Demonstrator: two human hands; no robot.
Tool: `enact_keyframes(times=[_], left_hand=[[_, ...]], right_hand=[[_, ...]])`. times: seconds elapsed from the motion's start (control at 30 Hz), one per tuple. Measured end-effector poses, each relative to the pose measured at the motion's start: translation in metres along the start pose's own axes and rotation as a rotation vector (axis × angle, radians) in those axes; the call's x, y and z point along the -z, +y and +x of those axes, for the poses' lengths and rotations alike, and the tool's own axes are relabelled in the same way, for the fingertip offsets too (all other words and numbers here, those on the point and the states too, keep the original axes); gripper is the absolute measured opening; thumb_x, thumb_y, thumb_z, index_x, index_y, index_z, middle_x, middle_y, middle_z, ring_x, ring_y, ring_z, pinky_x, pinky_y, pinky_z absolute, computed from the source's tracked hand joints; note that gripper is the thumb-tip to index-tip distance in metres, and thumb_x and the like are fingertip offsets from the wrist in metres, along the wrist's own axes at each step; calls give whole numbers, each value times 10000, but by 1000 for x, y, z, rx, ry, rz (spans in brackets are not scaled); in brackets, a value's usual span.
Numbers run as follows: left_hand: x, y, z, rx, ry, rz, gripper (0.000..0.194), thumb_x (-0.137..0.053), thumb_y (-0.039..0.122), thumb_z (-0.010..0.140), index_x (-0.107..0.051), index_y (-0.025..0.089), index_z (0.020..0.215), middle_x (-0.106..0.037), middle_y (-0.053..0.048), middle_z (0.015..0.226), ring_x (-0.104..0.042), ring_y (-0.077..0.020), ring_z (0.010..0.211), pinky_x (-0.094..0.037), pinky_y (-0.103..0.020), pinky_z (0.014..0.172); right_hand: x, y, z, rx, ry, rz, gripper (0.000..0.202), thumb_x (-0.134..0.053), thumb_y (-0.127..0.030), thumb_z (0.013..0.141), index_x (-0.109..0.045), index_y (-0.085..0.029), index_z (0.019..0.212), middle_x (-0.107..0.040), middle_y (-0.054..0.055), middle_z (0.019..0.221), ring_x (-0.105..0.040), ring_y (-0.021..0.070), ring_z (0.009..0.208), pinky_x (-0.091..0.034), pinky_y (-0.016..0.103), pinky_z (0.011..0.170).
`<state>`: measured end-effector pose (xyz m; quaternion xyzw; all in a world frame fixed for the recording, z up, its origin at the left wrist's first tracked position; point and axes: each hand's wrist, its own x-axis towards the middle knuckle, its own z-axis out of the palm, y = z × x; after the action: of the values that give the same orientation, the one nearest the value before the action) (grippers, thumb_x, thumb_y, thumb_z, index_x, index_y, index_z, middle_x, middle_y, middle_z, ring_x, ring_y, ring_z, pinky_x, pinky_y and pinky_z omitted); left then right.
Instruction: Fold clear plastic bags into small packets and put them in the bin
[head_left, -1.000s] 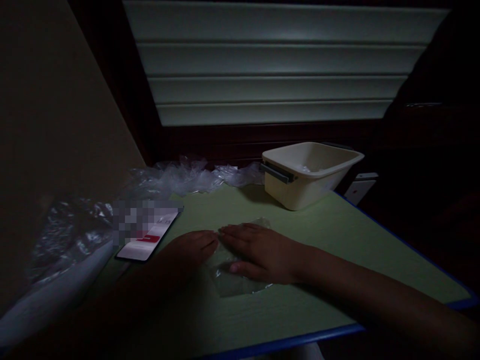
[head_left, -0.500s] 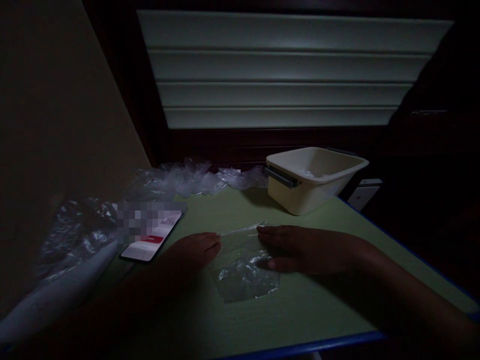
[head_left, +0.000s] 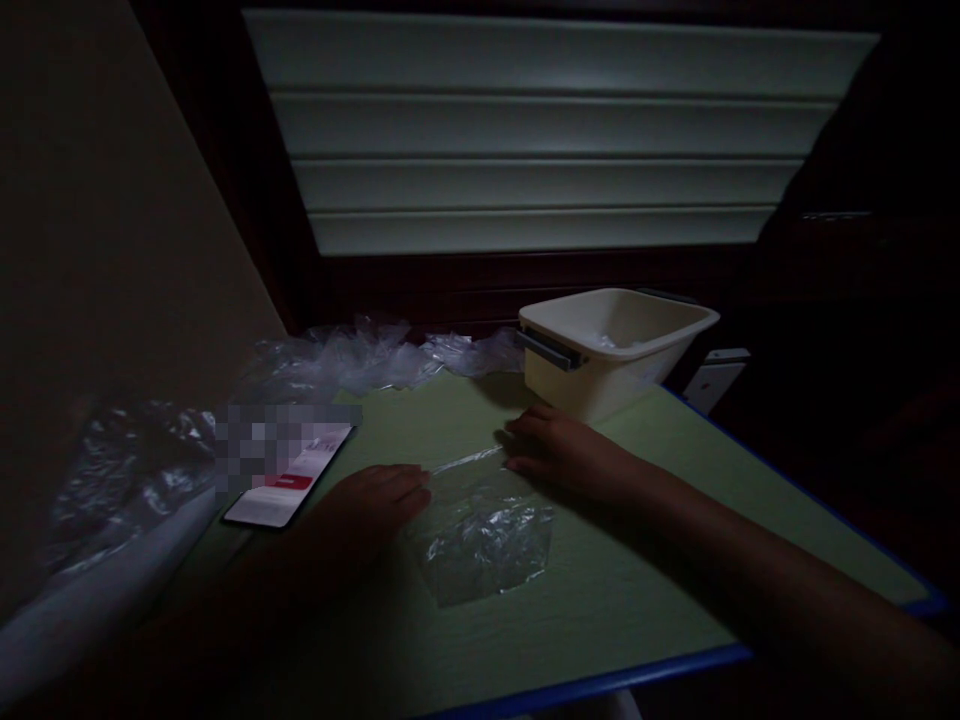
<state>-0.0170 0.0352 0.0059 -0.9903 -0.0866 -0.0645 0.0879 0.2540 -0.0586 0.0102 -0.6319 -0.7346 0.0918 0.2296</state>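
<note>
Dim light fills the corner seen from the head camera: a plain wall (head_left: 90, 200) on the left, a pale slatted panel (head_left: 525, 130) in a dark frame behind, and a green surface (head_left: 600, 620) with a blue edge below. Crumpled clear plastic (head_left: 322, 365) lies along the back and left. A phone (head_left: 289, 490) rests at the left, its screen lit. At the back right stands a cream bin (head_left: 559, 380) with grey handles; something shiny lies inside, too dark to name. A white device (head_left: 716, 380) shows just beyond it.

Flat on the surface, in front of the person and between the two hands, lies a clear plastic bag (head_left: 487, 560), creased across its near half, with a bright narrow strip along its far edge. The left hand (head_left: 386, 500) is extended with its fingers together, the tips at the left end of that strip; whether it pinches the film or only rests on it, I cannot tell. The right hand (head_left: 555, 440) is loosely curved near the strip's right end, thumb and fingers parted with nothing visible between them; contact with the film is unclear.

I judge the bag to be very light, limp and slippery, easily wrinkled and likely to slide or cling. The far strip looks firmest, so its two ends seem the best places to take hold, with fingertips pinching lightly.
</note>
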Motion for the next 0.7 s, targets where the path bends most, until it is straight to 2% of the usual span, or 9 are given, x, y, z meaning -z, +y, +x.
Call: enact_keyframes(times=[0.17, 0.33, 0.43, 0.57, 0.7], left_hand=[[-2, -1, 2, 51, 6, -23, 366, -374, -18, 811, -622, 153, 1020, -614, -100, 1190, -570, -216, 1087, -474, -377, 921], [-5, 4, 3, 154, 94, -47, 336, -343, 101, 894, -568, 96, 1143, -618, -144, 1167, -588, -237, 1050, -487, -402, 889], [-1, 9, 6, 197, 127, -105, 318, -332, 205, 940, -573, 112, 1127, -646, -116, 1095, -604, -217, 992, -491, -375, 877], [2, 12, 8, 247, 133, -160, 313, -365, 242, 928, -561, 125, 1142, -631, -102, 1120, -586, -208, 1022, -479, -352, 896], [-1, 9, 8, 362, 177, -219, 378, -434, 302, 895, -513, 138, 1227, -600, -106, 1191, -575, -228, 1064, -471, -371, 915]], right_hand=[[-7, 8, 4, -65, 3, 103, 444, -693, -289, 752, -596, -101, 1143, -603, 157, 1090, -598, 248, 938, -474, 368, 817], [-7, 9, 6, -132, -15, 190, 418, -706, -260, 714, -622, -97, 1090, -640, 104, 933, -600, 201, 781, -483, 313, 676], [-6, 7, 6, -154, -17, 224, 307, -714, -229, 682, -658, -113, 960, -619, 62, 825, -565, 167, 693, -449, 275, 607], [-5, 4, 5, -158, 9, 286, 160, -713, -184, 637, -620, -148, 762, -576, 38, 789, -531, 160, 703, -418, 266, 609], [-6, -1, 4, -149, -37, 430, 108, -629, -183, 696, -528, -175, 658, -537, -11, 632, -511, 124, 576, -388, 233, 528]])
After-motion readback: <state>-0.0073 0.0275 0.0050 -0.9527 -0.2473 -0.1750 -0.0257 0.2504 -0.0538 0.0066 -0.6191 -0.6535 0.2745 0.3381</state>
